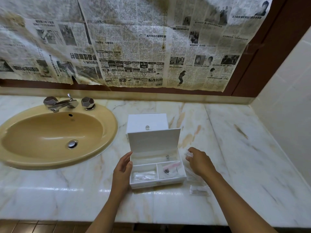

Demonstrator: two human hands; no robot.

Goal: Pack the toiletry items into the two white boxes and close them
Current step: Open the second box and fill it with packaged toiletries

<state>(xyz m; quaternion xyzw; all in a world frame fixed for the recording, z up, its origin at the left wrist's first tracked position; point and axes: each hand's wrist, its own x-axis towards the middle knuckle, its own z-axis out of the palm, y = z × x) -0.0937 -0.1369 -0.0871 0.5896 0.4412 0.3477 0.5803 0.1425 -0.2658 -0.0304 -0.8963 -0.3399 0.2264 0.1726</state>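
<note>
Here, on the marble counter (218, 132): near box (158, 172), white, lid (154, 140) standing open at its far side; three compartments, each holding clear-wrapped items, one packet pink (171, 165). Far box (147, 121), white, closed, clear knob on its front, directly behind the near one. My left hand (122, 172), fingers straight and relaxed, rests against the near box's left wall. My right hand (199, 161), just right of the box, pinches a clear sachet (188, 153). More clear packets (199, 191) lie on the counter near right of the box. Left: beige sink (55, 137) with chrome tap (58, 104).
</note>
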